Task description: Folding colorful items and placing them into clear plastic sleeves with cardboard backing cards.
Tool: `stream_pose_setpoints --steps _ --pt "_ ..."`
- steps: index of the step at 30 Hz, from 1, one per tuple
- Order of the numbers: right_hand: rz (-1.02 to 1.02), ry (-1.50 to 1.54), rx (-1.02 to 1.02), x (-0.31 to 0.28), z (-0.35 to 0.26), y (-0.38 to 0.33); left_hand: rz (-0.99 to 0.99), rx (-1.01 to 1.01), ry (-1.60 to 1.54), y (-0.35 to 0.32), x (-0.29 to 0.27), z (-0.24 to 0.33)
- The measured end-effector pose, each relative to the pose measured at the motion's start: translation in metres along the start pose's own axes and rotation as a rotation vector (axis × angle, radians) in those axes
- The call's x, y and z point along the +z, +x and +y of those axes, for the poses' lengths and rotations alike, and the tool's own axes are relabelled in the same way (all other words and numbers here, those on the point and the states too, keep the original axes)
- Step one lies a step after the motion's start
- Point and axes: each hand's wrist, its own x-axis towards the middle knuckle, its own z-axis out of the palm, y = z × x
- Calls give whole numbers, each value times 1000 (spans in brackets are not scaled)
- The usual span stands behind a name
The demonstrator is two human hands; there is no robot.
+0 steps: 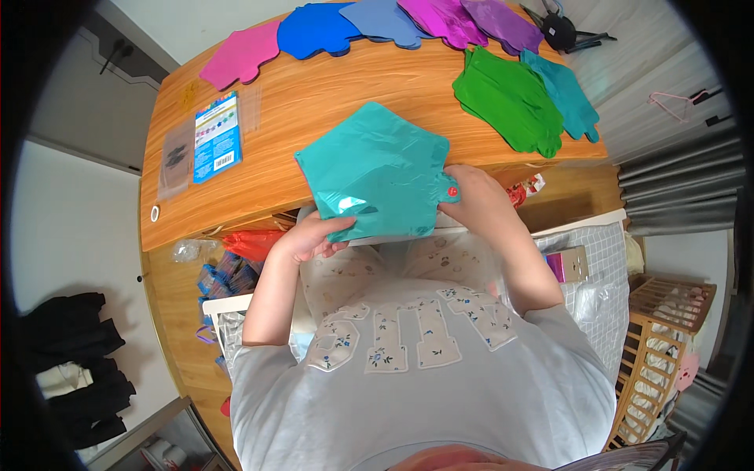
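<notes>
A teal foil star-shaped balloon (375, 169), flat and uninflated, is held over the near edge of the wooden table (314, 102). My left hand (310, 238) grips its lower left edge with thumb on top. My right hand (475, 196) holds its right side by the neck, where a small red valve piece (451, 189) shows.
Flat foil balloons lie along the table's far side: pink (239, 55), blue (314, 30), light blue (385, 20), magenta (444, 20), purple (503, 23), green (510, 98) and teal (567, 94). A printed package (215, 136) and clear bags lie at the left. A wooden crib (667, 337) stands at right.
</notes>
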Motion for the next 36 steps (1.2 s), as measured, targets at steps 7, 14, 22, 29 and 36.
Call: stream_pose_setpoints --steps 7,14,22,29,36 --pt "-54 98 -68 -26 13 47 177 248 346 -36 -8 55" --pt "-112 64 -78 -33 30 87 874 1058 1417 -26 -62 87" --pt "-121 193 -81 -29 43 91 608 805 1013 -5 -75 94" --pt "-46 332 -134 -21 56 89 595 813 981 1 -84 95" --pt "-37 405 -170 -18 59 87 575 832 928 4 -90 92"
